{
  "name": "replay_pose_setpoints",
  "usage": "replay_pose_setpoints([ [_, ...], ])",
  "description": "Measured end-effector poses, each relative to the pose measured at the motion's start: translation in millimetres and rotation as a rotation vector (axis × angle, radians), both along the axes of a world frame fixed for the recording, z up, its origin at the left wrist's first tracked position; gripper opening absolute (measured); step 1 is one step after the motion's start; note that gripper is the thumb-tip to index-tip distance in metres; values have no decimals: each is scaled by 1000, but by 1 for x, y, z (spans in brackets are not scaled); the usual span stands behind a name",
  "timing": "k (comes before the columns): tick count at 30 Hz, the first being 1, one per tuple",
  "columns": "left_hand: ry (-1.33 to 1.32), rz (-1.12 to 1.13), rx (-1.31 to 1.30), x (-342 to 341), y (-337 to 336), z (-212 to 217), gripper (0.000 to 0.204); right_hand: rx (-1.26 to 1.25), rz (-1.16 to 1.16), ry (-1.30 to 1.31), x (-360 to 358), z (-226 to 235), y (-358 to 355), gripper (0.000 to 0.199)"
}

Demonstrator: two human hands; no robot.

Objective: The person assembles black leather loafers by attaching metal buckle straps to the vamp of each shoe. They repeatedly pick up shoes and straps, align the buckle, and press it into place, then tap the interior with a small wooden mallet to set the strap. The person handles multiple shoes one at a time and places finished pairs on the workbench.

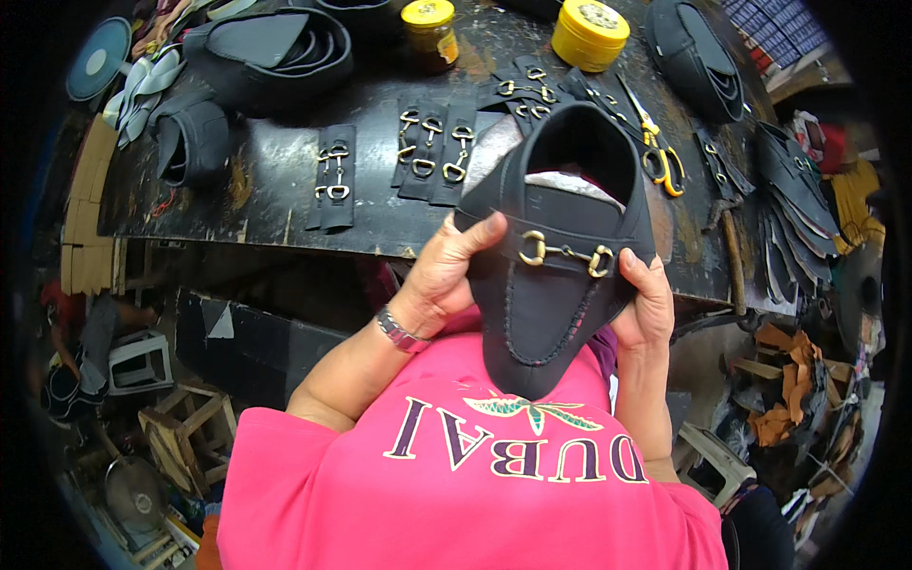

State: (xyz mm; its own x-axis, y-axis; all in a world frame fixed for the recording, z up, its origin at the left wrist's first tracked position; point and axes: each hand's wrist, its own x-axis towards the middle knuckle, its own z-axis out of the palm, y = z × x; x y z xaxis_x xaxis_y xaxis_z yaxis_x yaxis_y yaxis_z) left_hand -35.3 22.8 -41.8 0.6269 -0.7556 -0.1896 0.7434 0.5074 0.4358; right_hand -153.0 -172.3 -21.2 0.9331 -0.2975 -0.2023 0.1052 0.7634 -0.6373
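Observation:
Both hands hold a black loafer upper (546, 328) in front of my chest, its toe pointing down toward me and its wide opening facing the table. Across it lies a black strap (508, 236) with a gold-coloured metal bit (567, 251) in the middle. My left hand (442, 271) is closed on the left edge, thumb pressed on the strap's left end. On the opposite side my right hand (646, 299) grips the edge, its thumb at the strap's right end. Stitching runs in a U below the bit. The fingers behind the upper are hidden.
On the dark worktable (266, 204) lie several straps with metal bits (427, 152), yellow-handled scissors (655, 152) and a hammer (731, 252). Behind them stand a yellow tub (590, 36) and a yellow-lidded jar (431, 36). Stacked black uppers (793, 204) are at the right; a wooden stool (185, 432) stands lower left.

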Motion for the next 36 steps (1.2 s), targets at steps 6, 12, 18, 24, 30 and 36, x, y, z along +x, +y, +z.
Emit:
replay_pose_setpoints([
  [6, 31, -18, -47, 11, 0, -2, 41, -48, 39, 36, -2, 11, -2, 41],
  [12, 109, -50, -26, 12, 0, -3, 41, 7, 34, 19, 2, 5, -1, 39],
  [18, -119, -167, -47, 31, 1, 29, 49, -240, -98, 9, 7, 44, -11, 39],
  [24, -567, 119, 165, 60, 3, 60, 67, -1172, -204, -174, 7, 99, -13, 28],
  [30, -481, 133, 215, 84, 0, 50, 54, -2166, -135, -337, 49, 22, 7, 40],
  [36, -432, 148, 217, 79, -6, 16, 42, -2192, 159, -120, 7, -8, 2, 43],
])
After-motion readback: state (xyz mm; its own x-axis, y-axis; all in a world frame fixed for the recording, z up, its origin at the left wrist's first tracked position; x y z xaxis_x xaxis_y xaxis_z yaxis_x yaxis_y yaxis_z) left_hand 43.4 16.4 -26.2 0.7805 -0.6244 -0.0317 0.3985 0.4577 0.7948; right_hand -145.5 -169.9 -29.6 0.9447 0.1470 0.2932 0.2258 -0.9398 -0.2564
